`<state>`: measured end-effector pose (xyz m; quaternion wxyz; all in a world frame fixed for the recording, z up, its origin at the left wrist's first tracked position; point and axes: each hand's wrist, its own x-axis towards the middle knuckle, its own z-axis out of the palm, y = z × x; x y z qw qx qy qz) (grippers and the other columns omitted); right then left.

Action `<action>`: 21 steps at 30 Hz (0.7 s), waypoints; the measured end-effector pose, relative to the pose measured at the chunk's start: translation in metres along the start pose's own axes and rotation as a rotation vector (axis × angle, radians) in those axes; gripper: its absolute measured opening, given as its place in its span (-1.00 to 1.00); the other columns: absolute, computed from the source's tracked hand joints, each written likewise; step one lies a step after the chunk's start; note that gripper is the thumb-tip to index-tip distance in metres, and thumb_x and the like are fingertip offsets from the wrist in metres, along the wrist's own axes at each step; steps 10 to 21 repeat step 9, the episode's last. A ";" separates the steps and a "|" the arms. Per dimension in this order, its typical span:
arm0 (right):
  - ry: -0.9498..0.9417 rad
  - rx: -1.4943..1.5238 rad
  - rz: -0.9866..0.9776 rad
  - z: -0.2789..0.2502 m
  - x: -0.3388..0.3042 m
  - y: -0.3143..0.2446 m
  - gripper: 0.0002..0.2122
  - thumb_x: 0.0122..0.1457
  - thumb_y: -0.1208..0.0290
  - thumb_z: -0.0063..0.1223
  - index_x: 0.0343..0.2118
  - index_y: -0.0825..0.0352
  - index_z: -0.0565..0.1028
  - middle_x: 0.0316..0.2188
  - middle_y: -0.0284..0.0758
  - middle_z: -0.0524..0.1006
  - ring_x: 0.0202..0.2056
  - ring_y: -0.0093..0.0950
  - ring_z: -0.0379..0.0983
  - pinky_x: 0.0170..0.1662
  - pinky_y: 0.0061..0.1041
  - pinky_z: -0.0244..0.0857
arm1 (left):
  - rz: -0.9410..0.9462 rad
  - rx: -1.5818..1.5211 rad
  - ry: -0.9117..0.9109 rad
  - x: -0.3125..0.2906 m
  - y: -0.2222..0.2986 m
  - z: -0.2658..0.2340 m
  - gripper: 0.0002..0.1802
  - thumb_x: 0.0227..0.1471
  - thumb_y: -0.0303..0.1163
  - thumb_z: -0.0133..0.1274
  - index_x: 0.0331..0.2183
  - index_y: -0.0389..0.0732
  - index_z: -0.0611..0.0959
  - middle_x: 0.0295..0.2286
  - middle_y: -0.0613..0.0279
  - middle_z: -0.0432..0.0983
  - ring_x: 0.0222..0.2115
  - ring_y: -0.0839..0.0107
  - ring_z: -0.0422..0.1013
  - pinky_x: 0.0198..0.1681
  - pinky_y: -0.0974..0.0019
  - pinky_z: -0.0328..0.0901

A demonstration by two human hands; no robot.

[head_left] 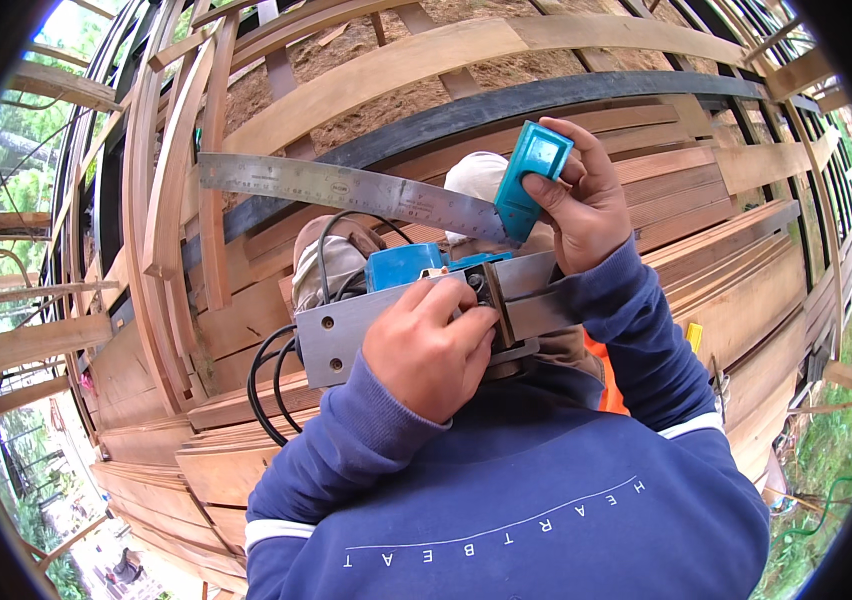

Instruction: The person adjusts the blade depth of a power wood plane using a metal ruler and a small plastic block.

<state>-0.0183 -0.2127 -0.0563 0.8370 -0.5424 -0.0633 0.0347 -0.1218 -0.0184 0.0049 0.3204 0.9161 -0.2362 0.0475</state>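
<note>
An electric hand planer (pixel 346 335) lies sole up across my lap, its flat metal base facing me and part of its blue body (pixel 404 267) showing behind. My left hand (pixel 428 345) rests on the sole with fingers curled in at the cutter opening (pixel 494 303); the fingertips are partly hidden. Up to the right, my right hand (pixel 586 200) grips the blue-green handle of a try square (pixel 534 175) between thumb and fingers. Its long steel ruler blade (pixel 346 192) points left, raised above the planer. The handle's lower end is close over the planer's far edge.
A black power cord (pixel 264 385) loops at the planer's left end. Stacked wooden boards (pixel 231 460) lie on both sides of me. Long upright planks (pixel 171 200) stand at the left, and a dark beam (pixel 506 103) crosses ahead. Timber framing with bare soil (pixel 386 100) beneath lies beyond.
</note>
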 end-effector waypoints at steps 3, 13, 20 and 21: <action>0.010 0.030 -0.004 0.000 -0.001 -0.001 -0.46 0.20 0.70 0.18 0.23 0.26 0.33 -0.12 -0.24 0.62 -0.11 -0.50 0.57 -0.03 -0.51 0.48 | 0.004 0.052 -0.013 -0.005 0.007 0.003 -0.77 -0.14 -0.55 0.25 -0.31 -0.23 0.75 -0.37 0.20 0.51 -0.38 0.22 0.46 -0.29 0.19 0.40; -0.061 -0.005 -0.014 -0.005 0.002 0.002 -0.45 0.21 0.65 0.20 0.25 0.23 0.32 -0.04 -0.26 0.57 -0.02 -0.46 0.53 0.06 -0.42 0.50 | 0.014 0.148 -0.083 -0.008 0.012 -0.002 -0.65 -0.15 -0.54 0.25 -0.20 -0.15 0.78 -0.29 0.20 0.51 -0.28 0.23 0.43 -0.21 0.18 0.39; -0.061 -0.005 -0.014 -0.005 0.002 0.002 -0.45 0.21 0.65 0.20 0.25 0.23 0.32 -0.04 -0.26 0.57 -0.02 -0.46 0.53 0.06 -0.42 0.50 | 0.014 0.148 -0.083 -0.008 0.012 -0.002 -0.65 -0.15 -0.54 0.25 -0.20 -0.15 0.78 -0.29 0.20 0.51 -0.28 0.23 0.43 -0.21 0.18 0.39; -0.061 -0.005 -0.014 -0.005 0.002 0.002 -0.45 0.21 0.65 0.20 0.25 0.23 0.32 -0.04 -0.26 0.57 -0.02 -0.46 0.53 0.06 -0.42 0.50 | 0.014 0.148 -0.083 -0.008 0.012 -0.002 -0.65 -0.15 -0.54 0.25 -0.20 -0.15 0.78 -0.29 0.20 0.51 -0.28 0.23 0.43 -0.21 0.18 0.39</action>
